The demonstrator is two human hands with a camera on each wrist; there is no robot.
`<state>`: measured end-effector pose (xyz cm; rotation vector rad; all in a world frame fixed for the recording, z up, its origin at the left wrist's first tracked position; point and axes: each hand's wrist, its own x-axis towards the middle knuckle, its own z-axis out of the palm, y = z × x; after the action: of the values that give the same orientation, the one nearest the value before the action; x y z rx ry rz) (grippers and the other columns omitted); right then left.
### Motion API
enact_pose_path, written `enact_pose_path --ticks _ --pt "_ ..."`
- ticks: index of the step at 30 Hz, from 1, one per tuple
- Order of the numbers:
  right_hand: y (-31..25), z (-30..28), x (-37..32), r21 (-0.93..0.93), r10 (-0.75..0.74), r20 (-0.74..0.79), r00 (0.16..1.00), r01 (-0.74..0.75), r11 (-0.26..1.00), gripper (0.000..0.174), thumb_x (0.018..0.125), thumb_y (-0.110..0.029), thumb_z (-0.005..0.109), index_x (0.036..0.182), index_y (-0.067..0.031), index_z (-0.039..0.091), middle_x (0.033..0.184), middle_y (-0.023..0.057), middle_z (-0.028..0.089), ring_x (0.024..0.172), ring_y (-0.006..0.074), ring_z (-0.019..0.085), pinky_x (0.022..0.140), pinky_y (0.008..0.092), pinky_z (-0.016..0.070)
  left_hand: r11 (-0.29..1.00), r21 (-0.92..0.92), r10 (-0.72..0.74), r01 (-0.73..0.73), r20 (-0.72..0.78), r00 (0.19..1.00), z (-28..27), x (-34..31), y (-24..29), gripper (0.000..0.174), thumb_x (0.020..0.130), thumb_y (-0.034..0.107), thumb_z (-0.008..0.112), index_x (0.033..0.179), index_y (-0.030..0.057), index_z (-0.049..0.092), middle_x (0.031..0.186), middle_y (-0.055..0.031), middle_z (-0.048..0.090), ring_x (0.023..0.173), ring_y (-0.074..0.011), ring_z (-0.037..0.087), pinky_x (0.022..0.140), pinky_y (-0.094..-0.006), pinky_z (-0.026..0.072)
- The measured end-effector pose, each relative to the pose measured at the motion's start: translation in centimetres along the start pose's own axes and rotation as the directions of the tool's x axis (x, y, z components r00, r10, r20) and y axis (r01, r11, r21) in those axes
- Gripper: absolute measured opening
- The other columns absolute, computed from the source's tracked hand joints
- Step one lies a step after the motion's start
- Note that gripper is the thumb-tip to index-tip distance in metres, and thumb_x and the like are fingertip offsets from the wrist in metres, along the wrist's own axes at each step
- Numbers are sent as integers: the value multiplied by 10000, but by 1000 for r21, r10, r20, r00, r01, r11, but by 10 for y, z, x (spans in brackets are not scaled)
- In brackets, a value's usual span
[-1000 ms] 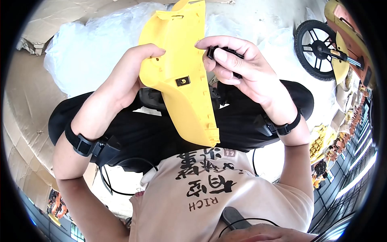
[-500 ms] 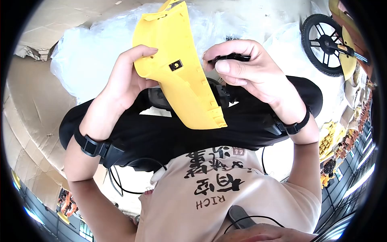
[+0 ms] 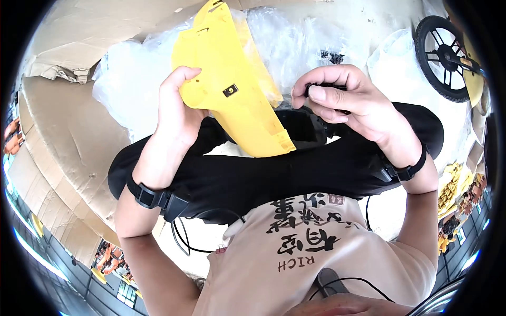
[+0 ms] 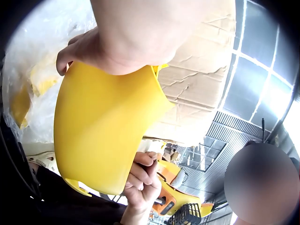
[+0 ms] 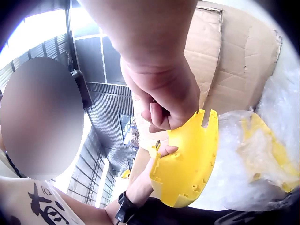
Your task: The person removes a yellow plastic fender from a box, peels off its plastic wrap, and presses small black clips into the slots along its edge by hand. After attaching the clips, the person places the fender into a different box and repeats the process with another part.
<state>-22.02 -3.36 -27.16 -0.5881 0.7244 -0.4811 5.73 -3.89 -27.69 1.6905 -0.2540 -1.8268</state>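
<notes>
My left hand point(image 3: 182, 105) grips a curved yellow plastic cover point(image 3: 245, 118) by its left side, thumb on the face with the small black emblem point(image 3: 230, 90). The cover is tilted, its lower end over my lap. In the left wrist view its smooth side faces the camera; ribs and clips show along the cover point(image 5: 187, 173) in the right wrist view. My right hand point(image 3: 363, 102), to the right of the cover and apart from it, pinches a small black part point(image 3: 311, 88) between thumb and fingers. Much of that part is hidden by the fingers.
Clear plastic wrapping point(image 3: 126, 68) lies beyond my legs, with another yellow piece point(image 5: 276, 150) in it. Cardboard point(image 3: 58, 116) covers the floor at the left. A black spoked wheel point(image 3: 449, 59) stands at the right. A dark object point(image 3: 303, 129) sits between my legs.
My right hand's index finger was at the cover's edge and is now away from it, with a wider gap between. The head view has shifted, and the yellow piece in the plastic now shows.
</notes>
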Motion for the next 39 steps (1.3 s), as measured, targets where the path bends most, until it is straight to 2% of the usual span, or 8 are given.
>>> enact_pose_path --ticks 4,5,9,12,16,21,26,39 --pt "6 -5 -3 -117 62 -9 998 -63 991 262 919 -131 707 1125 32 701 882 35 684 598 6 414 507 176 302 1000 -8 0 0 0 1000 -10 10 -8 451 874 334 530 1225 51 553 1144 -78 643 1039 -223 591 879 -390 411" --pt "8 -4 -3 -158 80 -38 996 -85 984 264 897 -124 733 1111 28 716 779 -17 636 568 7 380 491 185 275 1000 -15 -8 8 -7 1000 -11 13 -11 457 875 335 529 1234 53 545 1166 -83 634 1058 -221 584 895 -397 408" --pt "13 -5 -4 -184 193 -44 980 -198 963 263 918 -121 704 1130 34 709 714 -58 542 564 11 351 484 200 246 999 -18 -45 44 -20 999 -13 17 -19 477 874 341 530 1259 61 524 1210 -85 602 1115 -213 554 936 -413 392" --pt "15 -11 -4 -112 155 -42 987 -159 981 269 927 -129 695 1141 33 704 746 -37 592 562 11 352 484 192 253 998 -6 -63 63 -45 997 -13 16 -22 466 874 334 541 1266 81 527 1198 -68 616 1106 -208 569 933 -409 399" --pt "5 -20 -2 -243 182 -44 982 -187 952 269 917 -143 711 1105 49 707 882 29 683 610 9 436 502 174 305 997 18 -75 75 -18 997 -14 16 -20 458 876 324 550 1273 98 527 1195 -55 633 1086 -202 590 927 -407 406" --pt "9 -18 -2 -247 203 -73 976 -215 945 257 896 -138 742 1072 47 709 845 49 679 569 -1 439 471 168 279 999 7 -47 47 -2 999 -12 15 -19 453 878 330 533 1254 77 534 1182 -65 623 1081 -201 578 923 -409 404" --pt "10 -13 0 -81 220 -82 972 -227 970 274 885 -157 760 1064 45 711 838 65 694 538 14 398 452 172 268 999 5 -52 52 31 998 -13 16 -19 441 886 316 538 1261 84 524 1191 -61 642 1087 -199 596 920 -409 415" --pt "11 -8 -2 -139 225 -116 967 -241 961 262 881 -150 761 1040 53 709 815 62 678 532 11 403 444 169 260 1000 0 -10 10 -8 1000 -8 18 -21 425 890 343 512 1214 72 554 1105 -68 641 993 -192 578 865 -401 405"
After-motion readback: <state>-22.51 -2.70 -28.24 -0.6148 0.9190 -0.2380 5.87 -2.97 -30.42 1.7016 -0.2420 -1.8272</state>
